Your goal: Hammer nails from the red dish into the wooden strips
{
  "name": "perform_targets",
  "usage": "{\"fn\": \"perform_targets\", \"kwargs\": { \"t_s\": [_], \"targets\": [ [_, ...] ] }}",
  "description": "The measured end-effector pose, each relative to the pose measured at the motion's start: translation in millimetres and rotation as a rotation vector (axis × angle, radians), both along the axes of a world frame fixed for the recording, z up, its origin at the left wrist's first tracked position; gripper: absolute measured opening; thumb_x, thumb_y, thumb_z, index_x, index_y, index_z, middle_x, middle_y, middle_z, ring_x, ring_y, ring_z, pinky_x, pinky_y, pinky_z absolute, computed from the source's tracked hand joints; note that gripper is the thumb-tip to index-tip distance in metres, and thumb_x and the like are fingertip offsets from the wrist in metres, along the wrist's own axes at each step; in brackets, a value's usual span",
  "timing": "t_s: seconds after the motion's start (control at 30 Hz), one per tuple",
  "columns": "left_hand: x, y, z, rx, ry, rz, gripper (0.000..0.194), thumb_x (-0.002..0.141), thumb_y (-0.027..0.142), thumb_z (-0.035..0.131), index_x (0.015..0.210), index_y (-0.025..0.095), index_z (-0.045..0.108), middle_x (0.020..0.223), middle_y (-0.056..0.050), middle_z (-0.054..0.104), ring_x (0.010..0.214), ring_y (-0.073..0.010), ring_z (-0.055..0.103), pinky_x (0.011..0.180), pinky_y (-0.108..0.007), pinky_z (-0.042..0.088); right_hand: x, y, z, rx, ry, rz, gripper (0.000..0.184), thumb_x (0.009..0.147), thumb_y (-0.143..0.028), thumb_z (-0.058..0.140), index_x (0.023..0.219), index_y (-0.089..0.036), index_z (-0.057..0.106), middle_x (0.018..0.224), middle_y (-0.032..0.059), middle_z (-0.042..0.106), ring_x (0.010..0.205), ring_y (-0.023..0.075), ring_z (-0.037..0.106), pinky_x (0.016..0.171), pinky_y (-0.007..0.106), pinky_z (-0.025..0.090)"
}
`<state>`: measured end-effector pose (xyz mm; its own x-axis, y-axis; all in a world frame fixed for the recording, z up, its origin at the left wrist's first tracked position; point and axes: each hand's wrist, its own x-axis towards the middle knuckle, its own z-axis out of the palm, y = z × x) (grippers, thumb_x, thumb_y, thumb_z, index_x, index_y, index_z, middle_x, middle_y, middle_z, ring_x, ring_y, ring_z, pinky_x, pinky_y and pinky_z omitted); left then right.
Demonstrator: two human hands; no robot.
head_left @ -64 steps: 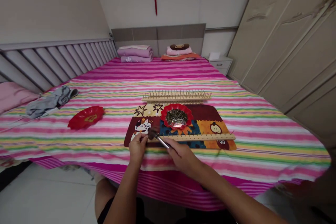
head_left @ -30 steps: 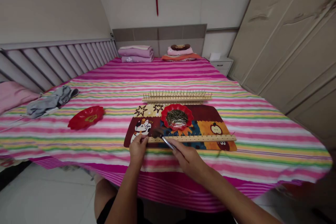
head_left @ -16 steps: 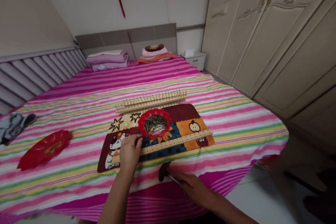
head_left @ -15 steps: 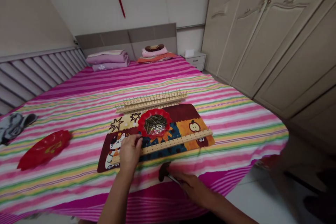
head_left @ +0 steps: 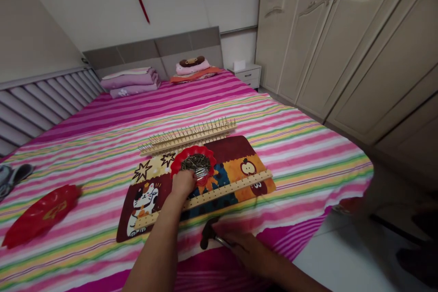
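My left hand (head_left: 184, 183) reaches over the near rim of a red scalloped bowl (head_left: 174, 164) that holds many nails (head_left: 195, 164). Its fingers are curled down at the nails, the tips mostly hidden. In my right hand (head_left: 248, 248) is a hammer (head_left: 209, 232), its dark head low over the near side of the bed. Between the hands a narrow wooden strip with a row of small holes (head_left: 232, 188) lies across a patterned mat (head_left: 231, 148). Part of the strip is hidden behind my left forearm.
Beyond the mat lie wooden strips studded with upright nails (head_left: 191, 136). A red scalloped plate (head_left: 43, 214) and a grey and dark cloth item (head_left: 13, 178) are at the left. The striped bed (head_left: 301, 155) carries everything; a wardrobe (head_left: 308, 45) stands right.
My left hand has moved from the wooden strip up and forward to the bowl of nails. My right hand still holds the hammer in about the same place. The view has shifted slightly.
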<state>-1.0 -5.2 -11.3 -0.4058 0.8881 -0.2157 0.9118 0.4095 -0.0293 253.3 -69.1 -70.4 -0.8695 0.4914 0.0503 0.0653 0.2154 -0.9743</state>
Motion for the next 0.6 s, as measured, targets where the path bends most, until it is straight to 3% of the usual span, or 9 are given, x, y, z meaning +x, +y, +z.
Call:
{"fn": "perform_targets", "kwargs": {
  "t_s": [0.13,0.27,0.4,0.6],
  "targets": [
    [-1.4,-0.1,-2.1,-0.022,0.004,-0.054,0.026,0.082,0.019,0.046,0.096,0.015,0.068,0.108,-0.017,0.068,0.104,-0.0271,0.062,0.082,-0.036,0.045,-1.1,0.9,2.3,-0.012,0.016,0.006,0.040,0.098,-0.021,0.037,0.131,-0.027,0.059,0.128,0.0016,0.065,0.116,0.0191,0.060,0.103,0.031,0.041],
    [-2.2,-3.9,1.1,-0.037,-0.014,-0.083,0.025,0.079,0.022,0.054,0.101,0.015,0.065,0.110,-0.017,0.067,0.107,-0.0277,0.061,0.084,-0.036,0.045,-0.7,1.3,3.5,-0.020,-0.005,0.030,0.040,0.099,-0.026,0.037,0.132,-0.025,0.057,0.124,0.0036,0.067,0.116,0.0209,0.060,0.104,0.033,0.041],
    [-1.3,-3.9,6.6,-0.049,-0.046,-0.081,0.022,0.076,0.020,0.057,0.095,0.018,0.067,0.104,-0.015,0.070,0.102,-0.0272,0.064,0.083,-0.035,0.046,-1.1,-0.7,1.9,-0.017,-0.035,0.025,0.039,0.098,-0.027,0.039,0.131,-0.024,0.058,0.124,0.0045,0.067,0.115,0.0225,0.060,0.100,0.033,0.044],
    [1.6,-2.3,6.9,0.010,-0.077,-0.077,0.017,0.071,0.016,0.060,0.086,0.014,0.067,0.102,-0.022,0.069,0.100,-0.0318,0.064,0.084,-0.040,0.045,-2.9,-4.7,-3.9,0.004,-0.057,-0.014,0.037,0.097,-0.029,0.040,0.127,-0.026,0.062,0.119,0.0022,0.070,0.104,0.0213,0.065,0.093,0.031,0.048]
  ]
}}
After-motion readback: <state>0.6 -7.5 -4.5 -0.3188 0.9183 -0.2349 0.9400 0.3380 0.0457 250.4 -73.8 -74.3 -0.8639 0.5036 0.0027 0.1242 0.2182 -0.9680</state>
